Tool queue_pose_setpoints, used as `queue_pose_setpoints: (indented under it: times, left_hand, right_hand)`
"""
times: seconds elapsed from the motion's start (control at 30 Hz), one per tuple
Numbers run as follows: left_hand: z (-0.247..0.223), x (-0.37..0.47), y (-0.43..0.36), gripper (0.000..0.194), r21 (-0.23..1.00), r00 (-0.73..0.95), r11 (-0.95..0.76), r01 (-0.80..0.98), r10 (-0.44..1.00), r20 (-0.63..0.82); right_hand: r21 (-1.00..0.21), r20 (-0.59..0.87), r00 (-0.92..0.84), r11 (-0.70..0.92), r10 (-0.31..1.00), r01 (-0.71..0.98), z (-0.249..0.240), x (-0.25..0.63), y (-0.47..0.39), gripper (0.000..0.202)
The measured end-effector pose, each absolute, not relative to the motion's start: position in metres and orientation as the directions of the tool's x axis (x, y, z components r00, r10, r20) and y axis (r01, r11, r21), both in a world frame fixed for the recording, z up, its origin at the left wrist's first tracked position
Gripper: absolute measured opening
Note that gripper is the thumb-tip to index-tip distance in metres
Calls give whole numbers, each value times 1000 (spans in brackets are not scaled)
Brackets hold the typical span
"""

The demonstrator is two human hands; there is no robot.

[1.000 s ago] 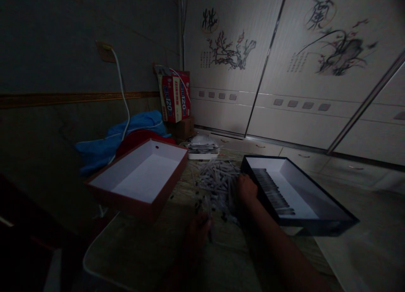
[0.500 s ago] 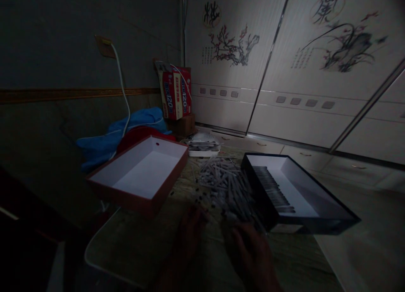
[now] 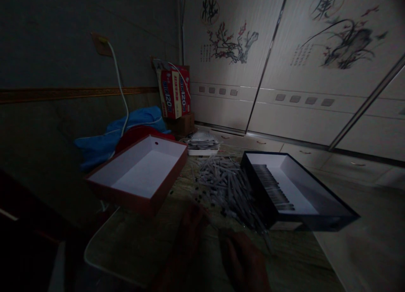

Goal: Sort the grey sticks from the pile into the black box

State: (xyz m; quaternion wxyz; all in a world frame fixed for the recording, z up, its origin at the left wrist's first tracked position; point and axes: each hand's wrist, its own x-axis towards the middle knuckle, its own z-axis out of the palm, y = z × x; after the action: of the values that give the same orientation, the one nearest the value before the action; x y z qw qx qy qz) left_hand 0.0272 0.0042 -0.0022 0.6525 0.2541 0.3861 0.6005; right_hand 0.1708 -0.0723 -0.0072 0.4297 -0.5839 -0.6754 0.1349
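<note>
A pile of thin, pale translucent sticks (image 3: 228,182) lies on the table, with small dark pieces (image 3: 198,195) at its near left edge. My left hand (image 3: 191,224) is low over the table just in front of those pieces, its fingers curled around something too dark to make out. To its right, my right hand (image 3: 242,256) is closed near the pile's front end; what it holds is hidden. The black-rimmed box (image 3: 303,191) on the right has a row of similar sticks (image 3: 272,187) along its left inner side.
A red box (image 3: 139,167) with a white inside stands at the left. Behind the pile is a white tray (image 3: 203,152) of sticks. A blue cloth (image 3: 139,117), a white cable (image 3: 118,73) and a red carton (image 3: 175,92) are by the wall.
My right hand has moved a little left and down, closer to my left hand. My left hand has barely moved. The view has shifted slightly.
</note>
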Motion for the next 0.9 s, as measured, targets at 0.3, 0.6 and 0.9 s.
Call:
queue_pose_setpoints:
  times: [0.3,0.6,0.9]
  left_hand:
    - [-9,26,7,20,773,-31,151,-617,976,-216]
    - [-3,30,1,21,921,24,147,-361,989,-149]
    - [-22,34,-2,18,917,301,191,-349,950,-83]
  right_hand:
    - [-673,383,56,237,922,701,-10,173,-77,24]
    - [-728,345,197,129,918,673,0,166,-66,27]
    - [-968,229,556,128,799,215,6,145,-36,41]
